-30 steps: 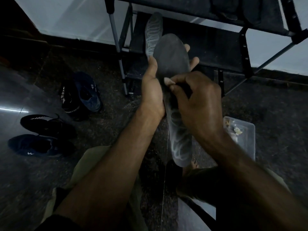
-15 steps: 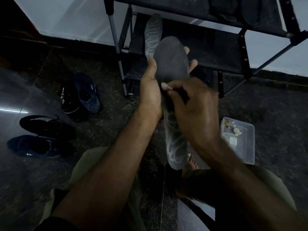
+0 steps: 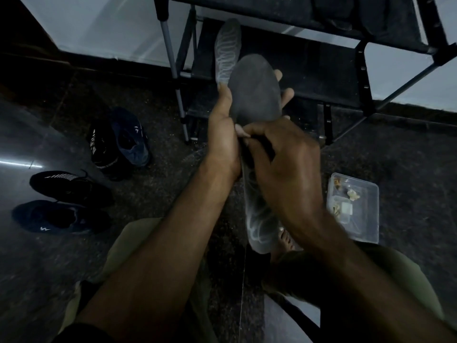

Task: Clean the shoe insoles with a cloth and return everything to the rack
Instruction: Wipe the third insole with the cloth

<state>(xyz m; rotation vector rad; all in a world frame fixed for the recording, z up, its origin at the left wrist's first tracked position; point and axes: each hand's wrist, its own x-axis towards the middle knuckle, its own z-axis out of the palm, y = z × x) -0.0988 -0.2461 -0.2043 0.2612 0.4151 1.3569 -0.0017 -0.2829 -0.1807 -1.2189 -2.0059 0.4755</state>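
Observation:
My left hand [image 3: 223,134] grips a grey insole [image 3: 254,90] from behind, fingertips showing past its right edge. A second insole with a pale wavy pattern [image 3: 259,219] hangs below it, in the same stack. My right hand [image 3: 282,167] pinches a dark cloth [image 3: 262,149] against the insoles at their middle; most of the cloth is hidden under the fingers. Another patterned insole [image 3: 227,48] leans on the lower shelf of the black shoe rack [image 3: 363,78] just behind my left hand.
Four dark shoes lie on the floor at left: a pair [image 3: 118,142] near the rack leg, a black one [image 3: 66,186] and a navy one [image 3: 59,217]. A clear plastic box [image 3: 363,224] sits at right. My knees and a bare foot [image 3: 284,241] are below.
My right hand with the cloth slid a short way down the insole toward me. The left hand and insoles barely moved.

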